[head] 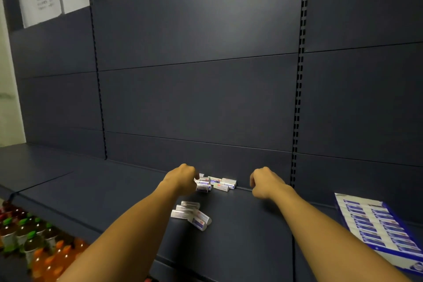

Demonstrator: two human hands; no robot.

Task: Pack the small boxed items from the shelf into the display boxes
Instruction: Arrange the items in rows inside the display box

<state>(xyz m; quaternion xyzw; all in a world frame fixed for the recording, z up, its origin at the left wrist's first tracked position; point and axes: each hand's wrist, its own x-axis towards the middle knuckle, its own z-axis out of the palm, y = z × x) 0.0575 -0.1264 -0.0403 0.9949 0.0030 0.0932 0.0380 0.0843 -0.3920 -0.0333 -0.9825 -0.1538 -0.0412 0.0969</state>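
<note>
Several small white and blue boxed items [220, 183] lie in a heap at the back of the dark shelf [247, 231], against the back panel. My left hand [183, 178] reaches into the left end of this heap, its fingers curled around the boxes there. My right hand [265, 182] hovers to the right of the heap with loosely curled fingers, holding nothing. A second small pile of boxed items [192, 214] lies nearer the front, between my forearms. A blue display box [377, 224] filled with rows of boxed items sits at the right.
Bottles with green and orange caps [29, 242] stand on a lower shelf at the bottom left. Slotted uprights [297, 107] divide the dark back panel. The shelf surface stretches wide to the left.
</note>
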